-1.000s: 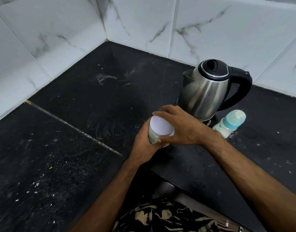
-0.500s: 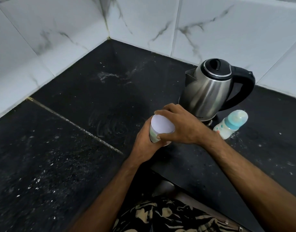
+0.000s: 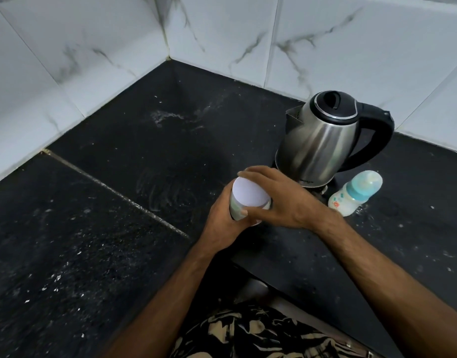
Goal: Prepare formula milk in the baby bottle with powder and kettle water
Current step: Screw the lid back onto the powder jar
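A small round powder tin with a flat white lid (image 3: 250, 193) is held just above the black counter. My left hand (image 3: 222, 223) wraps its body from the left. My right hand (image 3: 279, 196) curls over the lid's rim from the right, thumb at the front. Behind them stands a steel kettle (image 3: 317, 143) with a black lid and handle, lid shut. To the right of the kettle a capped baby bottle (image 3: 356, 193) with a teal collar stands on the counter; its lower part looks white.
The black stone counter (image 3: 106, 228) fills a corner of white marble-tiled walls (image 3: 93, 47). A seam crosses it on the left. Pale powder smears and specks lie on the surface. Its front edge runs under my forearms, with camouflage-print clothing (image 3: 261, 334) below.
Both hands stay on the tin in almost the same place. The view has shifted slightly; the right hand's fingers sit a little further around the lid.
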